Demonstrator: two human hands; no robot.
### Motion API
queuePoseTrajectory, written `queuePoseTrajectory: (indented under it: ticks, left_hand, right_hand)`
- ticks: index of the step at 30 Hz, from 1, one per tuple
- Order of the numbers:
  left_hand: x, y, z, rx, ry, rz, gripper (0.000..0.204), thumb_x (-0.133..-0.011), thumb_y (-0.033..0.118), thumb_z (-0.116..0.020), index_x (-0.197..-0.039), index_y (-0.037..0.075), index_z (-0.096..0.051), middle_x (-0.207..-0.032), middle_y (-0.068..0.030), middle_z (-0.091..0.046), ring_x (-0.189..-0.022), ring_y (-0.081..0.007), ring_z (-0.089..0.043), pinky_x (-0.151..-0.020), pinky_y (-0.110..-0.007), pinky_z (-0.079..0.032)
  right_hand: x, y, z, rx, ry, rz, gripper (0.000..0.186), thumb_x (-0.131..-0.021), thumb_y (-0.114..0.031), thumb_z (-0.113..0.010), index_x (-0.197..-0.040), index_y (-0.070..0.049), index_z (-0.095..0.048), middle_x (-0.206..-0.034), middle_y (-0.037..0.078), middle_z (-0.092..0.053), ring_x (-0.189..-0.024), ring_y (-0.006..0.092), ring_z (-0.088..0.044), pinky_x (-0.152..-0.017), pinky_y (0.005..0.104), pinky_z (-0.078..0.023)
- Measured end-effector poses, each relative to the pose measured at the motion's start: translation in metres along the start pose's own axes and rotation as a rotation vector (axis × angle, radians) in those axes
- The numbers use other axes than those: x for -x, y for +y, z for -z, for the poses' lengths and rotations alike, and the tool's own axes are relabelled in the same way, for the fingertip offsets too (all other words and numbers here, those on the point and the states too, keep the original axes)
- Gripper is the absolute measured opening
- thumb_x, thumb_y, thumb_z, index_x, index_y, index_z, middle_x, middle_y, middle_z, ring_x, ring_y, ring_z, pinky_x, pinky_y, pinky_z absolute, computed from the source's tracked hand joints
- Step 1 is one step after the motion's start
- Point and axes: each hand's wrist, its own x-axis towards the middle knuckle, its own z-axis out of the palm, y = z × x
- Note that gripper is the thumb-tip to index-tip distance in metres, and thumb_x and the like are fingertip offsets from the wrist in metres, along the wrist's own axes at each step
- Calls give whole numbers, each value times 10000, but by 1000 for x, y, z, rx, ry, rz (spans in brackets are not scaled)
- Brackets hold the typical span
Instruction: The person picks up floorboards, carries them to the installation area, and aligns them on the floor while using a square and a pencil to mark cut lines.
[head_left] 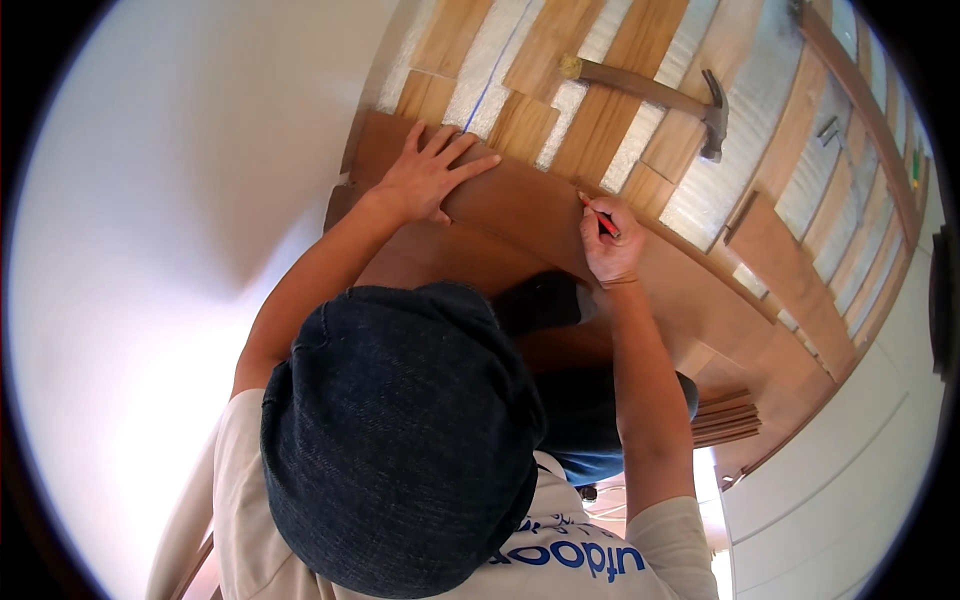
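Observation:
My left hand [430, 175] lies spread on a brown floor board [515, 205] along its left part, fingers apart near the board's far edge. My right hand [612, 243] grips a red pencil [601, 216], its tip at the board's far edge, right of my left hand. Beyond the board, light wooden planks [540, 60] alternate with strips of pale underlay [695, 195], one crossed by a blue line. A claw hammer [655, 90] rests on them, head to the right.
A white wall [170, 250] rises at left, white panels [830, 460] at right. A loose board [785, 280] lies at right, a stack of boards [725, 418] near my right arm, a small metal tool [827, 132] farther off. A dark head covering [395, 430] hides the lower middle.

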Motion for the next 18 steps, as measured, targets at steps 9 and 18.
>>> queuePoseTrajectory:
  ticks: [9,18]
  left_hand:
    - [-7,1,8,-28,24,-58,1264,-613,408,-992,-1671,386,-300,-1649,-136,-383,-1522,-406,-343,-1239,-663,-226]
    - [-40,59,31,5,152,-155,1206,-602,388,-990,-1640,336,-379,-1603,-200,-392,-1476,-461,-360,-1248,-619,-222]
  right_hand:
    - [31,-10,53,-315,197,-325,100,-1018,-40,-689,-1100,-30,-631,-998,88,-722,-918,153,-687,-824,288,-564]
    - [185,-82,245,429,513,-205,199,-1061,27,-548,-1213,-28,-665,-991,151,-742,-906,243,-737,-846,356,-587]
